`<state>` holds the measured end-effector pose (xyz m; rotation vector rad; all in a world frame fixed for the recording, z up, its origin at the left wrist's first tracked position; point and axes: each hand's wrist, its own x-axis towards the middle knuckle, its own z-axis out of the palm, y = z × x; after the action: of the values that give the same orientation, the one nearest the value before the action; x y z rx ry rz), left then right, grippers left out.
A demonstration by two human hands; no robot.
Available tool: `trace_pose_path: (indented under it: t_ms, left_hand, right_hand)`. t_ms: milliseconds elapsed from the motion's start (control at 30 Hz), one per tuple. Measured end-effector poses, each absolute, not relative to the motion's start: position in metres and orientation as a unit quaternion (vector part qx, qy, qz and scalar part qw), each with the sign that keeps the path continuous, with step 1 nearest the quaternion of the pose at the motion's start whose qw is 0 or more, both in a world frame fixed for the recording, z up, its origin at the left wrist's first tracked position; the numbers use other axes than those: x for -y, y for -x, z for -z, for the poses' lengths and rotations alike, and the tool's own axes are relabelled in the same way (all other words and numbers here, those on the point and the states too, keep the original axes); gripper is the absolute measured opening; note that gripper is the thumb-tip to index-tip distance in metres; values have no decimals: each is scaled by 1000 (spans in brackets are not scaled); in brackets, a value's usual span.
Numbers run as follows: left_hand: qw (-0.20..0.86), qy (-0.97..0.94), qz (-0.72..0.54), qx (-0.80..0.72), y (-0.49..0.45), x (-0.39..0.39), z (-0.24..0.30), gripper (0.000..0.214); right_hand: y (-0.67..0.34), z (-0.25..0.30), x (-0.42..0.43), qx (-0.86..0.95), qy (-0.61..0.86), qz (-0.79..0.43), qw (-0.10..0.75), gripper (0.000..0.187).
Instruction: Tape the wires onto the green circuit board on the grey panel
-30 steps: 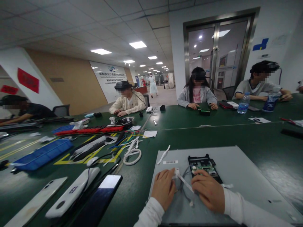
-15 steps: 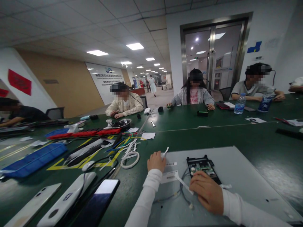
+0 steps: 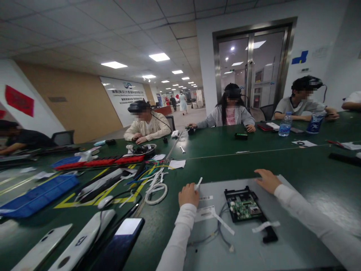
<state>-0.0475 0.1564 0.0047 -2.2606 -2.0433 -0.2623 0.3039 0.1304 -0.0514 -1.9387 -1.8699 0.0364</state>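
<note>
A grey metal panel (image 3: 282,241) lies flat on the green table in front of me. On it sits a green circuit board (image 3: 243,206) in a black frame, with thin wires (image 3: 217,233) and white tape strips (image 3: 222,222) beside it. My left hand (image 3: 188,194) is closed at the panel's far left corner, pinching a white strip (image 3: 198,183). My right hand (image 3: 267,179) rests fingers outstretched on the panel's far edge, behind the board, holding nothing.
Left of the panel lie phones (image 3: 120,241), a white device (image 3: 81,241), a coiled white cable (image 3: 156,190), a blue tray (image 3: 36,194) and a red power strip (image 3: 96,162). Several people sit along the table's far side, with a water bottle (image 3: 284,124) near them.
My right hand left the circuit board and moved to the panel's far edge. My left hand went from the wires to the far left corner and stayed there on the white strip.
</note>
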Motion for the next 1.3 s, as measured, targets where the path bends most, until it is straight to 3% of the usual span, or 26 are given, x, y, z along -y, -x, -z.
trace_pose_path:
  t_ms: [267, 533, 833, 967, 1167, 1300]
  left_hand:
    - [25, 749, 114, 652, 54, -165, 2, 26]
    - [17, 764, 144, 629, 44, -158, -11, 29]
    - [-16, 846, 251, 471, -5, -129, -6, 30]
    - [-16, 866, 298, 400, -16, -118, 3, 30]
    - [-36, 854, 360, 374, -10, -120, 13, 30]
    - [-60, 849, 363, 379, -9, -120, 16, 29]
  right_hand:
    - [-303, 79, -135, 660, 723, 93, 181, 32]
    - [-294, 72, -123, 665, 720, 107, 165, 31]
    - [-271, 62, -97, 627, 751, 122, 168, 26]
    - [-269, 52, -97, 672, 702, 69, 226, 27]
    - [-237, 22, -115, 732, 533, -121, 406, 25]
    - [-215, 23, -130, 718, 480, -207, 459, 22]
